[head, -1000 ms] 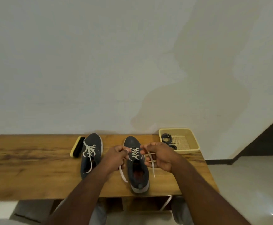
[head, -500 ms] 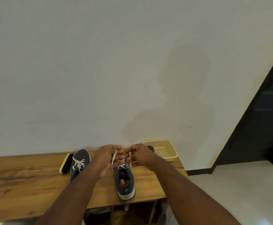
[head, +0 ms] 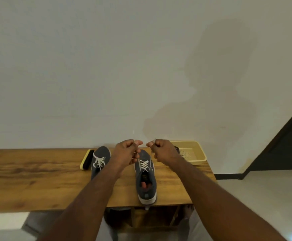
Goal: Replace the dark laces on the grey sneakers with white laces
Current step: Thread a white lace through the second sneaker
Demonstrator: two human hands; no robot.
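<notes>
My left hand (head: pixel 127 152) is raised above the table (head: pixel 37 180), fingers curled, pinching one end of the white lace (head: pixel 144 164). My right hand (head: pixel 162 150) is level with it and just beside it, fingers curled, pinching the other end of the same lace. The two hands are close together but apart. A short lace tip projects upward from each fist; both tips are blurred against the wall. From each hand the lace runs down and toward me into the eyelets of the grey sneaker (head: pixel 146 178) directly below and between my hands.

This sneaker stands upright on the table, toe pointing away from me and heel at the near table edge. Its white lace is crossed through the visible eyelet rows. The interior shows a reddish lining.

A second grey sneaker (head: pixel 99 160) lies below and to the left of my left hand, partly covered by my left forearm. It carries a white lace, with loose ends resting on its upper.

Left of that sneaker, just beside it, lies a yellow-backed brush (head: pixel 87 160).

Beyond and to the right of my right hand stands a yellow basket (head: pixel 196 153) against the wall. A dark lace (head: pixel 177 149) lies inside it, mostly hidden behind my right hand.
</notes>
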